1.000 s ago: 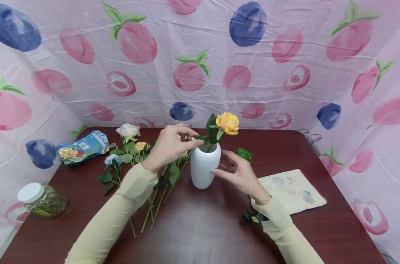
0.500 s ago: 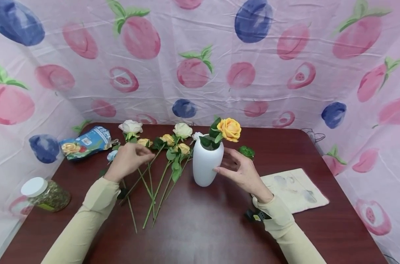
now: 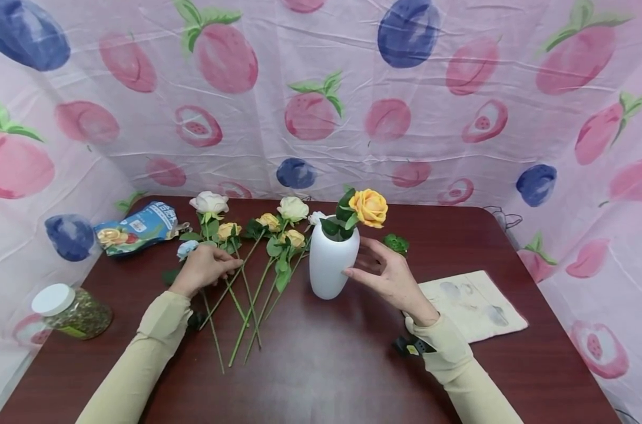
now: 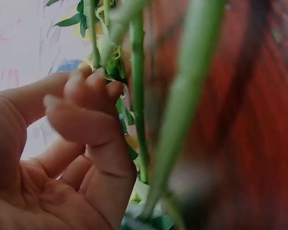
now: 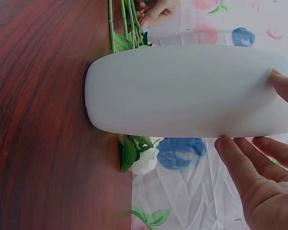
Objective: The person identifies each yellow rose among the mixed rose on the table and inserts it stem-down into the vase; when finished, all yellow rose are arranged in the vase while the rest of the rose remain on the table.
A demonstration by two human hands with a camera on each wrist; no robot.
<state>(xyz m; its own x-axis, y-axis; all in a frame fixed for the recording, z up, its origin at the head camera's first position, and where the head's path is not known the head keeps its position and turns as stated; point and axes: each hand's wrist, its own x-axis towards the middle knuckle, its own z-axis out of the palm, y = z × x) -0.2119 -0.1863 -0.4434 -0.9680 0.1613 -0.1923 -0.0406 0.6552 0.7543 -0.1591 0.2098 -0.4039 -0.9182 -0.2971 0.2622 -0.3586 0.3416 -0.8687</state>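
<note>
A white vase stands upright on the table, holding one yellow-orange rose with dark green leaves. My right hand grips its right side, thumb on the near face and fingers on the far side; the right wrist view shows the thumb and fingertips touching the vase. To the left, several roses lie with crossing stems. My left hand pinches a rose stem between thumb and fingertips, just below a yellow rose. Which bloom that stem belongs to is unclear. A pale blue rose is partly behind this hand.
White roses and other yellow roses lie toward the back. At left are a blue snack pouch and a white-lidded jar. A small green plant and a cream cloth lie right of the vase.
The left hand has let go of the rose in the vase, moved left and lowered to the lying roses, shifting some stems. The right hand stays at the vase.
</note>
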